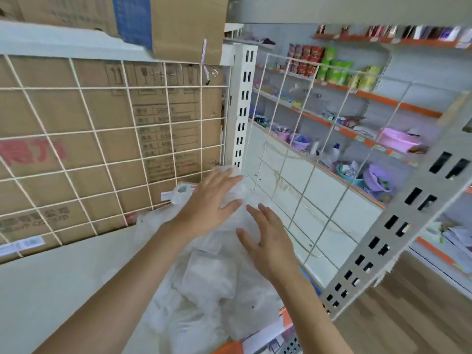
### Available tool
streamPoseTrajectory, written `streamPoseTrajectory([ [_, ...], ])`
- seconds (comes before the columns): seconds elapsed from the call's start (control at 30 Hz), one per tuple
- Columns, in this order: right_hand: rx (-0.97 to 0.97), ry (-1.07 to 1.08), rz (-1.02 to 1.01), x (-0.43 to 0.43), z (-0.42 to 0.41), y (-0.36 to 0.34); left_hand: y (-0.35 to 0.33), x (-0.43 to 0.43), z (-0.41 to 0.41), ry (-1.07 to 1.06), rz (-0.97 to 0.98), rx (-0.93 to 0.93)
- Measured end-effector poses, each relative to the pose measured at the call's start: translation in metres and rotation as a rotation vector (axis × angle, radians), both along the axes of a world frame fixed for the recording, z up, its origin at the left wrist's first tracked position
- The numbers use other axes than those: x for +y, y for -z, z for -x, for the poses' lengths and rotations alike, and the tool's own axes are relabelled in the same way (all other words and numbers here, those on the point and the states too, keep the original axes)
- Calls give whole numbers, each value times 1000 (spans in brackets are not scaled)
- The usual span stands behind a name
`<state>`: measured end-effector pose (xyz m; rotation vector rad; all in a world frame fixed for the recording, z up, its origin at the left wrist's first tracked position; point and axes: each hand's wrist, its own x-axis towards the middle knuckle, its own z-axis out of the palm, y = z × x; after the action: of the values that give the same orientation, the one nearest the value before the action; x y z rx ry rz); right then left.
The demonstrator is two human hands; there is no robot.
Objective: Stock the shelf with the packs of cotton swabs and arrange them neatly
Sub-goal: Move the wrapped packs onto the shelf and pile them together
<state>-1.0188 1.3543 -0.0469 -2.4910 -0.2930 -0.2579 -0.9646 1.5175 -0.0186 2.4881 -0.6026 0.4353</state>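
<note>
Two hands work over one heap of packs of cotton swabs (pixel 209 277). The heap is too blurred for a firm count, though at least five separate packs show. The packs are soft, clear to milky plastic bags with white contents. They are crumpled and lie at mixed angles on top of one another, not in rows. They sit on the white shelf (pixel 63 290) at its right end, in the corner between two wire grids: the back grid (pixel 102 139) and the side grid (pixel 301 154). Two slotted uprights show, one at the corner (pixel 242 106) and one nearer the aisle (pixel 383 238). Two cardboard boxes stand beyond the back grid, a large one (pixel 51 118) behind the wires and another (pixel 178 24) above it. The left grip (pixel 204 203) is released, palm down, with fingers straight and spread, resting flat on the top pack at the far side of the heap. The right grip (pixel 268 241) is also released, with fingers splayed and slightly bent over the heap's right side. Whether it touches the plastic cannot be told.
</note>
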Motion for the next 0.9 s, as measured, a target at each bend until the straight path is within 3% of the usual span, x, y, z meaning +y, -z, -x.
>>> streamPoseTrajectory([
  [0.4,-116,26,-66,-12,24,-10,5,73,68,-122,146,-61],
  [0.6,-151,19,-17,-11,62,-14,11,119,134,-262,55,-110],
  [0.9,-179,-66,-64,29,148,-13,31,186,268,-521,-12,-19],
])
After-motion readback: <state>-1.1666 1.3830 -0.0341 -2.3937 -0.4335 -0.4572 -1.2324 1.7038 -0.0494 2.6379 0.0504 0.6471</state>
